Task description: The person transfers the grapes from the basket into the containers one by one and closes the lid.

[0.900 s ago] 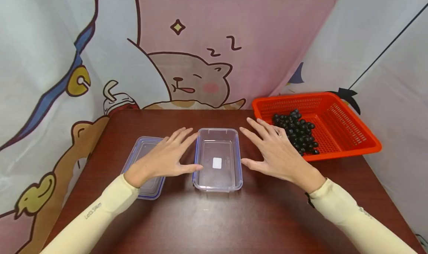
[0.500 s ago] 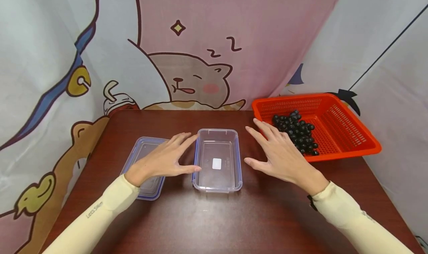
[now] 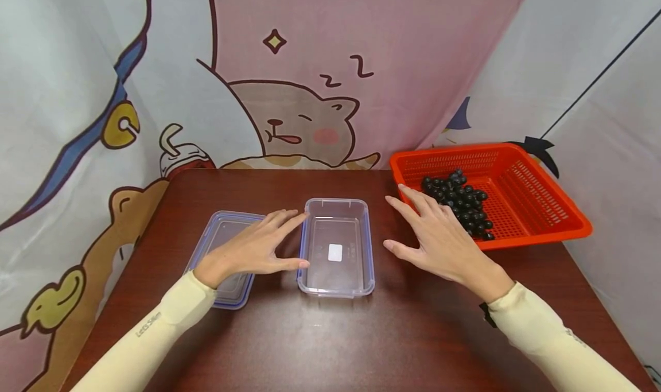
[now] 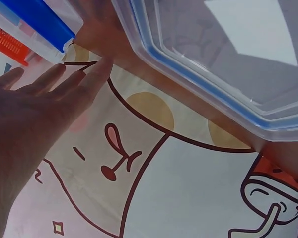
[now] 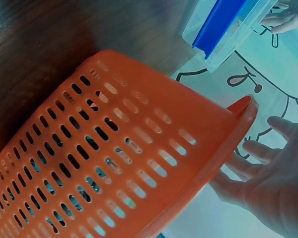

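Observation:
A clear plastic food container [image 3: 335, 277] with blue edging stands at the middle of the table, a white label on its bottom. My left hand [image 3: 258, 245] is spread just left of it, over the blue-rimmed lid [image 3: 222, 231], holding nothing. Between the container and the red-orange basket [image 3: 527, 208], my right hand [image 3: 439, 240] hovers with spread fingers, also holding nothing. Dark grapes [image 3: 465, 202] lie in the basket's left part, partly hidden by that hand. The right wrist view has the basket's slotted wall [image 5: 139, 134] close by my right hand [image 5: 273, 173].
The brown table [image 3: 330, 346] runs up to a cartoon-printed curtain [image 3: 310, 65] at the back and sides. The basket's right end reaches near the table's right edge. The lid lies flat left of the container.
My right hand has drifted right, away from the container and towards the basket. My left hand has barely shifted. Container, lid and basket stay where they were.

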### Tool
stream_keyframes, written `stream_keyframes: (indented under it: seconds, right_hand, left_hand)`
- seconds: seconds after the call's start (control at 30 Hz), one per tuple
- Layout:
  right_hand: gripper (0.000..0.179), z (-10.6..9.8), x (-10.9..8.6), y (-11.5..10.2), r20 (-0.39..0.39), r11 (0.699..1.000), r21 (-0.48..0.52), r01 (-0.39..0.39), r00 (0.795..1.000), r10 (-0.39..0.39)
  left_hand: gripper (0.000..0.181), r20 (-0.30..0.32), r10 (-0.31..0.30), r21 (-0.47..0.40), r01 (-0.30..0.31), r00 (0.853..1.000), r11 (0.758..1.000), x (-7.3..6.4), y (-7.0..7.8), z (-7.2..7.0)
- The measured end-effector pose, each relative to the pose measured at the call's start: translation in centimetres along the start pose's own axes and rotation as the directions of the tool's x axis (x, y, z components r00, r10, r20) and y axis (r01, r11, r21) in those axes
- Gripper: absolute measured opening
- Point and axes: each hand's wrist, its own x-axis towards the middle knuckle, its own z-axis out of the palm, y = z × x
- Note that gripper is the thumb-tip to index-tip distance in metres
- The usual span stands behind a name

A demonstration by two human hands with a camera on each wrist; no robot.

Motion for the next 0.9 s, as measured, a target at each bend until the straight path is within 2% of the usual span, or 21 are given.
stream_keyframes:
  seconds: [0.37, 0.63, 0.9]
  right_hand:
    - [0.083, -0.1, -0.6, 0.7, 0.009, 0.999, 0.022, -0.029, 1.0, 0.028]
    - [0.081, -0.1, -0.8, 1.3, 0.046, 0.995, 0.054, -0.081, 0.996, 0.079]
    - [0.079, -0.1, -1.0, 1.8, 0.052, 0.991, 0.079, -0.109, 0.993, 0.105]
  left_hand:
    - [0.108, 0.017, -0.013, -0.012, 0.013, 1.0, 1.0, 0.0, -0.5, 1.3]
    - [0.105, 0.029, 0.001, -0.01, 0.0, 1.0, 1.0, -0.2, -0.5, 1.4]
    - [0.108, 0.022, 0.006, -0.014, -0.006, 1.0, 1.0, -0.3, -0.7, 1.6]
